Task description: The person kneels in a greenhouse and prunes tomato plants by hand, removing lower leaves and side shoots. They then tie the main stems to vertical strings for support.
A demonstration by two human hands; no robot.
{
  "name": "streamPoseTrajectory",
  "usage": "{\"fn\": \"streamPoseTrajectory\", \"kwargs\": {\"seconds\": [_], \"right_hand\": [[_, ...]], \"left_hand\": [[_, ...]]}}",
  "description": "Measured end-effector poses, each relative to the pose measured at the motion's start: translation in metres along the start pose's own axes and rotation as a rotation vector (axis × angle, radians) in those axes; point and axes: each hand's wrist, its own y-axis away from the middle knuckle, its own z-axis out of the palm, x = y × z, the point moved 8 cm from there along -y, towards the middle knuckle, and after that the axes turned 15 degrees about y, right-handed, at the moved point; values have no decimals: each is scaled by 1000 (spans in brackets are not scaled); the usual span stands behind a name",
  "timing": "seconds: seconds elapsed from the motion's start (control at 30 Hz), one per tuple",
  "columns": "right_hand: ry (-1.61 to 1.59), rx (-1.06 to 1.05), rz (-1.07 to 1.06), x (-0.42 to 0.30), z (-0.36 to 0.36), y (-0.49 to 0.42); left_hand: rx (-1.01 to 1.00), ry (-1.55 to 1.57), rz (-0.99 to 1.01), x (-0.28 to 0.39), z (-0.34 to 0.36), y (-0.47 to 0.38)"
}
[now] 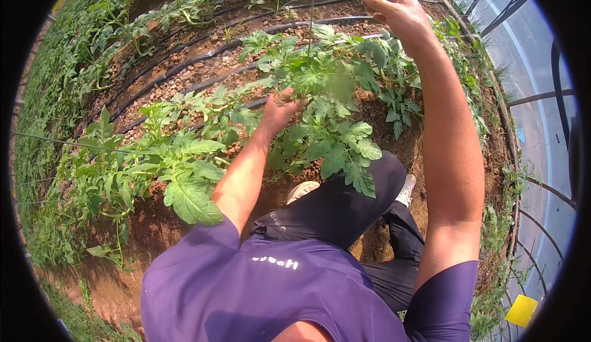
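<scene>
Before me stands a young tomato plant (318,106) with lobed green leaves. My left hand (281,111) reaches into its middle, with thumb and fingers pinched on it; leaves partly hide the fingertips. A thin green string (312,19) rises from the plant's top. My right hand (399,14) is raised beyond the plant to the upper right, fingers loosely bent and apart, with nothing visible in them. Between the hands, over the foliage, is a blurred green patch (340,83), perhaps a leaf in motion.
More tomato plants (184,157) continue the row at left, one large leaf near my left forearm. Black drip hoses (184,65) run along the stony soil. A plastic greenhouse wall (531,65) with metal hoops curves at right, near a yellow card (521,310). My bent knee (388,171) touches the foliage.
</scene>
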Motion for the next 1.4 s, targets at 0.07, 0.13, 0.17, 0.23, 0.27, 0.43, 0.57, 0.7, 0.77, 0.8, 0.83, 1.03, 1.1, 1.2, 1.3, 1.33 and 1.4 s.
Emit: {"fn": "streamPoseTrajectory", "kwargs": {"seconds": [0.07,0.13,0.17,0.23,0.27,0.43,0.57,0.7,0.77,0.8,0.83,1.03,1.1,1.2,1.3,1.33,1.4], "right_hand": [[7,76,58,7,-6,12],[-15,18,109,-46,-1,39],[33,29,103,-30,-1,19],[105,25,125,-56,8,5],[257,139,147,-45,13,-17],[139,253,67,-35,52,-59],[157,175,-48,-44,78,-76],[-107,-26,73,6,93,-95],[-139,-4,79,12,76,-87],[-115,54,58,19,56,-75],[-106,27,57,23,31,-58],[-167,384,235,128,-161,133],[-188,588,352,160,-220,251],[-176,857,520,195,-280,433],[-48,1035,649,202,-299,580],[-84,1008,674,219,-324,652],[199,1302,887,210,-321,730]], "left_hand": [[12,46,-28,-9,-6,-4],[10,63,-32,-7,-11,-2],[-24,70,-29,-8,2,-4],[-32,65,12,6,6,-1],[-30,15,10,1,4,-2],[13,30,-119,-3,14,2],[-61,19,12,2,7,1],[-27,-19,-52,10,18,4],[15,-47,-59,5,2,9],[-48,-3,-28,8,-1,8],[-8,13,-29,21,2,11],[204,74,-77,-8,-53,-8],[169,161,-63,-2,-44,-15],[140,189,-34,4,-46,-27],[163,269,-34,11,-46,-29],[153,309,-51,1,-46,-37],[175,300,-54,11,-41,-35]]}}
